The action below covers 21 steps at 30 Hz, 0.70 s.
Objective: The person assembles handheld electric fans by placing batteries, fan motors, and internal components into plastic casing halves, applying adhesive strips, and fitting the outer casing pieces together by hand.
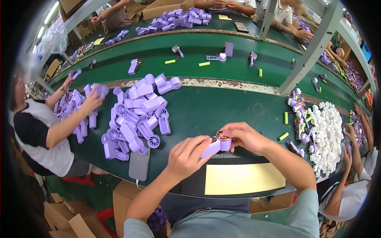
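**2 hands closing on 1 purple fan body**

Head view: both hands are meeting at the near edge of the green table (198, 111), just beyond a yellow sheet (244, 178). The left hand (188, 152) is pinching the handle end of a small purple fan housing (217, 144), fingers clamped around it. The right hand (244, 137) is curling over the round head of the same housing, fingertips pressing on the coppery part showing there. The housing is being held just above the table, between the 2 hands.

To the left, a heap of purple housings (137, 119) is lying on the table, and a grey phone (139, 164) is sitting near it. A co-worker's hand (92, 101) at far left is reaching into another purple pile. To the right, a mound of white parts (327, 131) is spreading out, with green cylinders (285, 118) lying beside it. Further off, a green conveyor belt (190, 49) is carrying scattered parts.
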{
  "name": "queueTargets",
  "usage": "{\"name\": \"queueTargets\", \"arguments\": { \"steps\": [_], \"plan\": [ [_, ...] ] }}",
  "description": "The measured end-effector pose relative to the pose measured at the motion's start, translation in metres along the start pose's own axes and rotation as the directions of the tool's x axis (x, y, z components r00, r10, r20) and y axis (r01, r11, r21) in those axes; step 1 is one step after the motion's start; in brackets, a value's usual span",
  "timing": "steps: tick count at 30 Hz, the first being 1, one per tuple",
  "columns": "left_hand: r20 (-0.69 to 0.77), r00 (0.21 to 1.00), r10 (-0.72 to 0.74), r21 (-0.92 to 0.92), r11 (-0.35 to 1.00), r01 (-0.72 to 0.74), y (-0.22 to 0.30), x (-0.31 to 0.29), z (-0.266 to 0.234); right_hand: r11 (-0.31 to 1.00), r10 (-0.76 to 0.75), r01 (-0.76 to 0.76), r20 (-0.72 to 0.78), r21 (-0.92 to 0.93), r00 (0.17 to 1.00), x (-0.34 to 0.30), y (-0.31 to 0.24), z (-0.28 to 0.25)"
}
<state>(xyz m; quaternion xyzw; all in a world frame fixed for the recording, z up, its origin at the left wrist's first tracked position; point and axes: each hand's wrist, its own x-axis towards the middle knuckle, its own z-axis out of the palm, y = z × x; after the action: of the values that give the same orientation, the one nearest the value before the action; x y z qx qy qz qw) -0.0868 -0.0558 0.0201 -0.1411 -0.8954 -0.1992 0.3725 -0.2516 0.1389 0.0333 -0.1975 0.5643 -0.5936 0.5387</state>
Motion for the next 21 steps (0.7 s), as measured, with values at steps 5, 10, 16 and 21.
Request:
{"name": "queueTargets", "arguments": {
  "steps": [5,10,16,21],
  "plan": [
    [0.1,0.954,-0.282,0.126,0.955,0.269,-0.016,0.009,-0.004,0.954,-0.195,0.143,-0.187,-0.263,0.963,0.042,-0.028,-0.052],
    [0.037,0.921,-0.389,0.332,0.874,0.356,-0.042,0.006,-0.02,0.851,-0.463,0.287,-0.368,-0.441,0.806,0.083,-0.066,-0.129],
    [0.543,0.638,-0.547,-0.605,0.271,0.748,-0.023,0.017,-0.005,0.826,-0.374,0.415,0.179,-0.382,0.91,0.038,-0.076,-0.044],
    [0.737,0.614,-0.283,-0.669,-0.176,0.722,-0.009,0.015,0.021,0.643,-0.548,0.486,0.087,-0.592,0.832,0.025,-0.052,0.001]
  ]
}}
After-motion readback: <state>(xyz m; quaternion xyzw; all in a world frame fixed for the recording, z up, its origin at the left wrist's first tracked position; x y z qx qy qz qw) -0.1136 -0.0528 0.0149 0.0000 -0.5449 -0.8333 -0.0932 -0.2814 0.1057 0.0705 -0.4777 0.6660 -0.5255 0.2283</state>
